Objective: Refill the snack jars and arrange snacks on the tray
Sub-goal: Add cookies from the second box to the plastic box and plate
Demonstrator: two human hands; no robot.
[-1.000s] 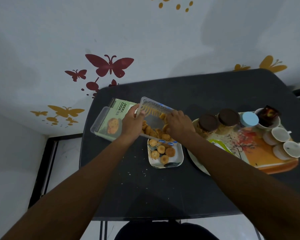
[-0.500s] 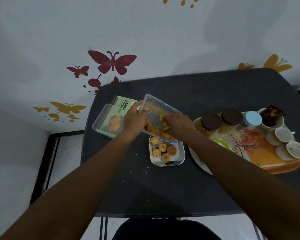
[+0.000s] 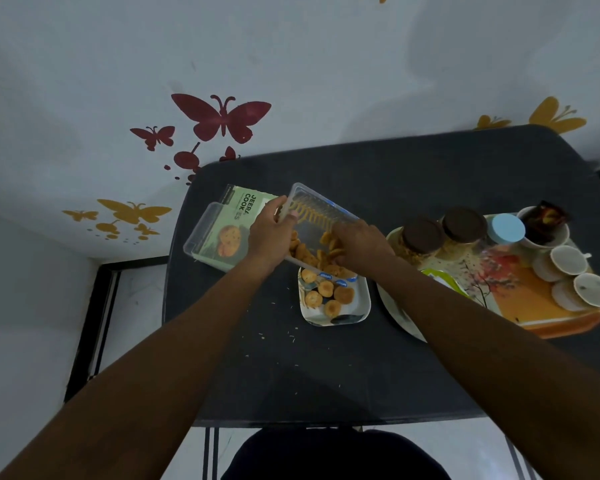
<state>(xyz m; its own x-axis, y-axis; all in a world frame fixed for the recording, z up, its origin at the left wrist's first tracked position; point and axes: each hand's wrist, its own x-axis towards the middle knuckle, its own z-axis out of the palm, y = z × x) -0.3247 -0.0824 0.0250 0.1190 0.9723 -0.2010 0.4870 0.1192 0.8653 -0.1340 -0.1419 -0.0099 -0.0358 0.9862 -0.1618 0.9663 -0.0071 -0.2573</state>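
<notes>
My left hand (image 3: pixel 270 233) grips the clear box (image 3: pixel 317 230), tipped so cookies (image 3: pixel 321 252) slide toward the plate (image 3: pixel 361 306) just below my hands. My right hand (image 3: pixel 359 242) reaches inside, fingers hidden; its grasp I cannot tell. The tray (image 3: pixel 561 317) sits right of them on the bench (image 3: pixel 430 174).

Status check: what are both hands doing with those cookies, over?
Left hand grips tilted clear cookie tray. Right hand reaches into its cookies. Small plate below, partly filled. Nothing blocking.

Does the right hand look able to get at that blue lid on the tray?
Probably yes. The blue lid sits uncovered at the tray's far edge, beside the right hand, but that hand is busy among the cookies.
</notes>
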